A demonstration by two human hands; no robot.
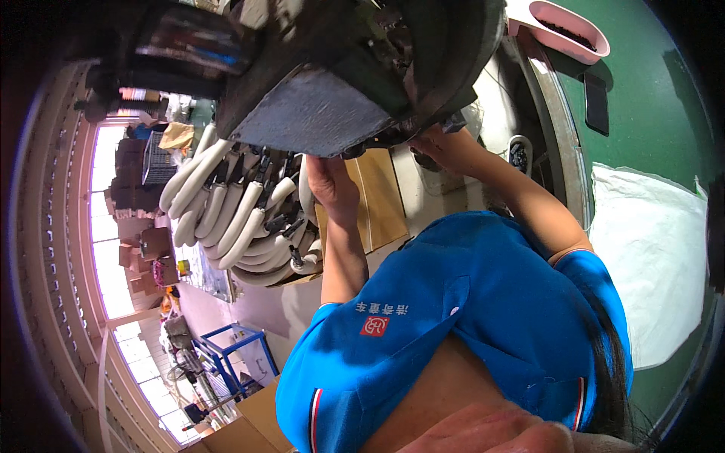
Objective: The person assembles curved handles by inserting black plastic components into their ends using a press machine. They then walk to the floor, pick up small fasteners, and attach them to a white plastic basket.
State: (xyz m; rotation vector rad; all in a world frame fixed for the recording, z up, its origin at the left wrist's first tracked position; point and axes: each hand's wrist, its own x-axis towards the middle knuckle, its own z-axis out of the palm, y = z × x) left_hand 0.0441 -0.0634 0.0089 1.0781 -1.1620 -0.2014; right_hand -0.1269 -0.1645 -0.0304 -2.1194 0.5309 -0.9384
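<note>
A large dark machine (310,109) with a flat, worn grey face fills the top of the view. Up against its lower edge is my left hand (332,185), thumb raised and fingers curled, the fingertips hidden by the machine. My right hand (447,149) reaches under the machine's right side, its fingers bent around something small and dark that I cannot make out. Just left of my left hand lies a pile of curved white padded tubes (240,226) with black fittings. Part of a brown cardboard box (380,200) shows between my forearms.
On the green tabletop (642,98) at right are a black phone (596,103), a pink planter (578,44) with dark contents and a white sack (646,264). A blue metal frame (240,343) stands at lower left. Stacked cartons (140,260) line the windows.
</note>
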